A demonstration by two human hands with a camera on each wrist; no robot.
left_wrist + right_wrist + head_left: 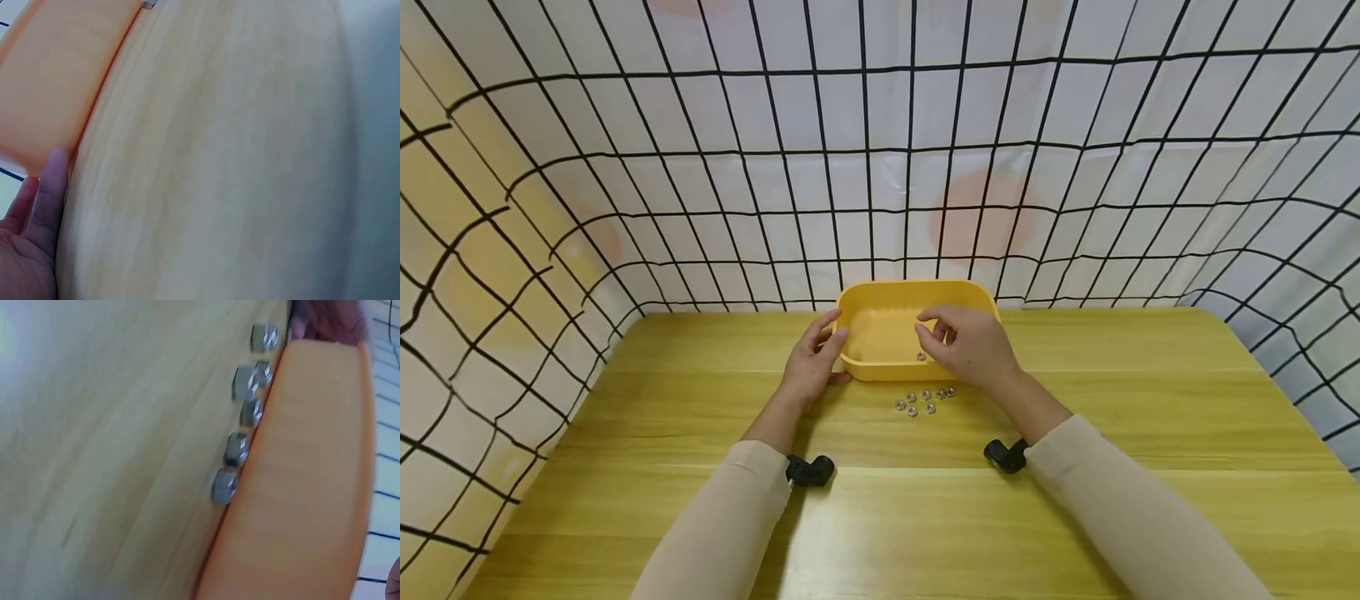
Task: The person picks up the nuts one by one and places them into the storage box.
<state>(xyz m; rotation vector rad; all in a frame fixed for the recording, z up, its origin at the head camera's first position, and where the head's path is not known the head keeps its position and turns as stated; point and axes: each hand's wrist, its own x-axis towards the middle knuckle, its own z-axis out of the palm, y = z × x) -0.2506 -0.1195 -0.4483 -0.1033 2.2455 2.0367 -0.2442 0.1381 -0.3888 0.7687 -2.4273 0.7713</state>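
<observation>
A yellow plastic tray [880, 371] stands at the far edge of the table. At its left end my left hand [808, 362] rests against the outer wall, thumb and fingers extended along it; the left wrist view shows the thumb [53, 194] at the tray's side. My right hand [973, 346] hovers over the tray's right part, its fingers bent, with a small gap between thumb and index fingertips. Below those fingertips, a metal nut [921, 356] shows just inside the front rim. Several more nuts [912, 411] lie on the table before the tray.
Behind the tray rises a black wire grid [865, 154] with a pale sheet beyond it, and the grid continues along both sides. The wooden table [880, 517] stretches toward me. A black wrist camera [811, 472] sits on my left wrist.
</observation>
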